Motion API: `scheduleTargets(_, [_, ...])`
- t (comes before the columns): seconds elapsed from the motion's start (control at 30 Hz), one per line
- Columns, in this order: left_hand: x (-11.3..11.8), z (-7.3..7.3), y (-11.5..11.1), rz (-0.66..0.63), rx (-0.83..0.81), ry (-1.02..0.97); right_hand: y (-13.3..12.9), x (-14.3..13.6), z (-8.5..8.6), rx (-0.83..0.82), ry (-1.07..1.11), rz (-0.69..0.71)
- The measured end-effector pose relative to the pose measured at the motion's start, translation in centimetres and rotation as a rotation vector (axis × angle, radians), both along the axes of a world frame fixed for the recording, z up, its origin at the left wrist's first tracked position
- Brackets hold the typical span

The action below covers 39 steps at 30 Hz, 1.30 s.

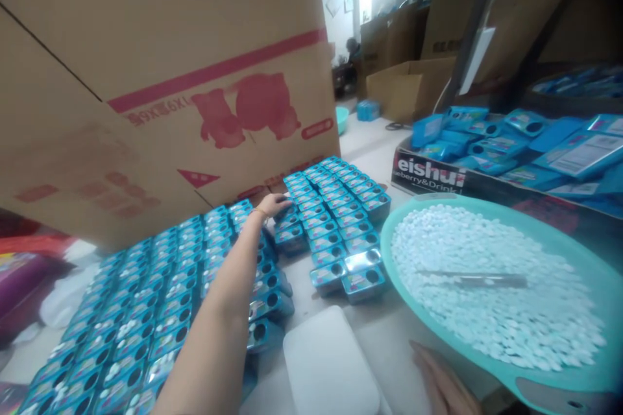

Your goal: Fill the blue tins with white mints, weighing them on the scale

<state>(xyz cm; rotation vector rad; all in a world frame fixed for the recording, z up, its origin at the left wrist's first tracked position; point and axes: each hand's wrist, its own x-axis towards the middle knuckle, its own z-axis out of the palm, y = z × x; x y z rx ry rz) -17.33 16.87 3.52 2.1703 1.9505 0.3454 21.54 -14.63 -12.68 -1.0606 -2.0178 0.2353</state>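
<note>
My left hand reaches forward to the blue boxes standing in rows, at the gap between two groups. Its fingertips meet a box there, but blur hides the grip. My right hand is low in the frame, below the teal basin, blurred and partly cut off. The basin holds many small white pieces with a flat metal strip lying on them. White pieces also lie on many boxes of the left group.
A white rectangular object lies between the boxes and the basin. A big cardboard carton walls off the back left. A printed tray of blue boxes stands behind the basin, and an open carton farther back.
</note>
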Motion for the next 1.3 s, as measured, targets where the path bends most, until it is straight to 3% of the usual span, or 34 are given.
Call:
scheduleTargets(0.1, [0.5, 0.9, -0.6, -0.018, -0.04, -0.016, -0.2, -0.5, 0.0, -0.027, 0.05, -0.083])
scheduleTargets(0.2, [0.6, 3.4, -4.1, -0.035, -0.022, -0.02, -0.5, -0.9, -0.1, -0.106, 0.082, -0.154])
scheduleTargets(0.27, [0.9, 5.4, -8.6, -0.1, -0.011, -0.013, -0.7, -0.9, -0.1, -0.156, 0.079, -0.162])
scheduleTargets(0.37, [2.0, 7.2, -17.7, -0.353, -0.038, 0.147, -0.8, -0.8, -0.1, -0.225, 0.08, -0.18])
scheduleTargets(0.47, [3.2, 5.9, -25.9, -0.36, -0.074, 0.354, -0.7, -0.7, 0.0, -0.262, 0.103, -0.193])
scheduleTargets(0.57, [3.6, 2.8, -30.2, -0.246, -0.023, 0.48, -0.3, -0.7, 0.1, -0.277, 0.132, -0.194])
scheduleTargets(0.67, [3.7, 1.2, -31.4, -0.182, 0.052, 0.509, -0.3, -1.0, 1.0, -0.314, 0.152, -0.192])
scheduleTargets(0.73, [4.0, 1.7, -31.6, -0.193, 0.106, 0.493, -0.7, -1.2, 2.9, -0.315, 0.159, -0.15])
scheduleTargets(0.87, [5.5, 4.3, -32.0, -0.243, 0.122, 0.528, -1.2, -0.7, 10.3, -0.176, 0.114, 0.005])
scheduleTargets(0.93, [6.3, 4.8, -31.9, -0.251, 0.066, 0.588, -0.2, 0.3, 14.1, -0.098, 0.084, -0.03])
scheduleTargets(1.0, [6.8, 4.6, -31.6, -0.24, 0.023, 0.632, 1.8, 1.8, 16.4, -0.079, 0.046, -0.119])
scheduleTargets(1.07, [6.9, 3.9, -31.3, -0.216, 0.012, 0.639, 4.1, 3.6, 16.8, -0.082, -0.013, -0.181])
scheduleTargets(1.17, [6.5, 3.6, -31.1, -0.153, -0.002, 0.636, 6.8, 6.1, 15.1, -0.141, -0.13, -0.227])
scheduleTargets(1.3, [6.7, 5.9, -31.7, -0.138, -0.011, 0.65, 8.4, 7.9, 12.9, -0.426, -0.466, -0.309])
